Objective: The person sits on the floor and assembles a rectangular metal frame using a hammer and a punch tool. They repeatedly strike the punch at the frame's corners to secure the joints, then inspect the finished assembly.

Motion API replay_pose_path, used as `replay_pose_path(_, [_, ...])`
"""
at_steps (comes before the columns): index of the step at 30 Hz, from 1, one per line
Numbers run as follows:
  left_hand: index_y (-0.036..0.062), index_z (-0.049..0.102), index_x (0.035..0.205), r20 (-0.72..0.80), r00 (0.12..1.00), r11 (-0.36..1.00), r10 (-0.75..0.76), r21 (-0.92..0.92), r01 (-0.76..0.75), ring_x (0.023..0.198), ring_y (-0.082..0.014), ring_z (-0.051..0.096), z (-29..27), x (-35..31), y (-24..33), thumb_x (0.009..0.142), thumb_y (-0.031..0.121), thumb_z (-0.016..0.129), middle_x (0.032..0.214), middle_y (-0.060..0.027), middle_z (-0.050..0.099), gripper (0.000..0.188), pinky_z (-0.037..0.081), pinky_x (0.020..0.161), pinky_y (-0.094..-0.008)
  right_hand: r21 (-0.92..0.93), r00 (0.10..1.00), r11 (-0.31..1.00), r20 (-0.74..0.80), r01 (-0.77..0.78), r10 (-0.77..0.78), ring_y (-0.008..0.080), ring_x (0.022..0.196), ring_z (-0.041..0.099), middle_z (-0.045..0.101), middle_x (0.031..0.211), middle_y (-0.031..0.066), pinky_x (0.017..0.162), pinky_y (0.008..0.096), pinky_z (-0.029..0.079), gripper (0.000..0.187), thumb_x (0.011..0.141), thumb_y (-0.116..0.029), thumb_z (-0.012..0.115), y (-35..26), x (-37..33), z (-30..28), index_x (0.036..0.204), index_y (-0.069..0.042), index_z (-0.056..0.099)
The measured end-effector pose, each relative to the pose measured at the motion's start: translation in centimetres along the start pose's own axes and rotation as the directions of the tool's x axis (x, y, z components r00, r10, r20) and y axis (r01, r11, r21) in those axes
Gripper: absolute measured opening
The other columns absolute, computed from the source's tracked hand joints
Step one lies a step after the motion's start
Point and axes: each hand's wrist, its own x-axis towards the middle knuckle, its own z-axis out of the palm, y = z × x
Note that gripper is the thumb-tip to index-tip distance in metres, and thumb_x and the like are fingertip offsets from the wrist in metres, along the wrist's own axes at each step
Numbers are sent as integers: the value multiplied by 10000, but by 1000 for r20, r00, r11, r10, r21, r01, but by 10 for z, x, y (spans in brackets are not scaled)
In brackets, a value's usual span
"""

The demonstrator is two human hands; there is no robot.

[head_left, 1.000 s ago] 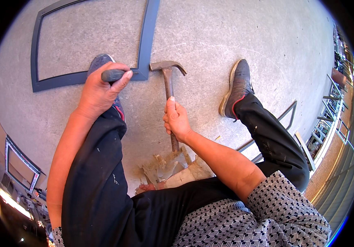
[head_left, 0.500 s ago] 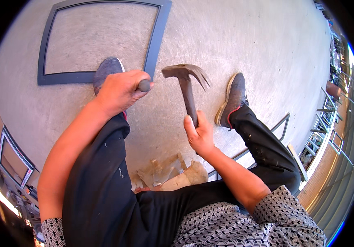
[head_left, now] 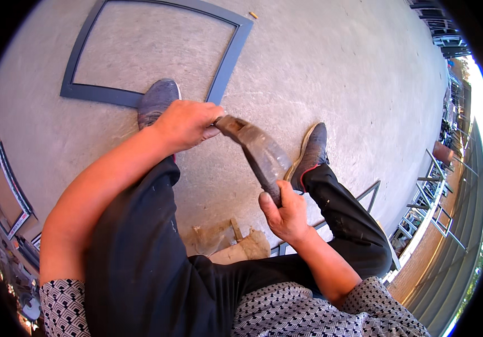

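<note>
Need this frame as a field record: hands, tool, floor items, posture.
left hand: closed on something small and dark at the hammer's upper end; what it is cannot be told
right hand: grips the hammer handle
hammer: raised, blurred, slanting between both hands
metal frame: grey, rectangular, flat on the concrete floor, left shoe on its near edge
right shoe: on concrete
posture: legs apart in dark trousers

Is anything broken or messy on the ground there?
Yes. Torn, crumpled brown scraps, cardboard or wood, lie on the concrete floor between the person's legs, ragged and out of place. The grey metal frame by the left shoe looks whole.
</note>
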Motion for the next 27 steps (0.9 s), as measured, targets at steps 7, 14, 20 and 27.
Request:
replay_pose_path(7, [115, 580, 937, 19, 1000, 1000, -14, -16, 14, 846, -355, 678, -2, 1, 1, 870, 151, 714, 881, -81, 657, 154, 529, 679, -468, 248, 962, 941, -205, 231, -182, 222, 538, 594, 594, 705, 96, 502, 370, 457, 286, 1054, -273, 592, 1, -6, -16, 950, -7, 587])
replay_pose_path(14, [112, 612, 929, -30, 999, 1000, 13, -2, -13, 833, -358, 679, -1, -1, -3, 910, 196, 715, 863, -86, 671, 135, 526, 676, -438, -102, 994, 989, 28, -106, 110, 462, 648, 659, 629, 703, 226, 576, 507, 511, 292, 992, -276, 691, 7, 4, 1, 1055, -25, 555])
replay_pose_path(20, [112, 672, 957, -22, 925, 896, -379, -260, 361, 732, -294, 655, -10, -10, 2, 994, 310, 680, 789, -89, 662, 202, 514, 689, -396, 45, 986, 995, -137, -94, 99, 265, 514, 582, 553, 624, 123, 513, 396, 448, 332, 1075, -341, 589, 17, 5, 0, 980, -27, 545])
replay_pose_path(27, [82, 703, 996, -93, 870, 828, -485, -368, 423, 728, -242, 651, -7, -21, -12, 1028, 314, 652, 773, -98, 658, 240, 513, 713, -360, 98, 973, 977, -116, -187, 198, 339, 572, 644, 604, 670, 159, 566, 421, 499, 344, 1057, -359, 630, 23, 5, 6, 1033, -18, 587])
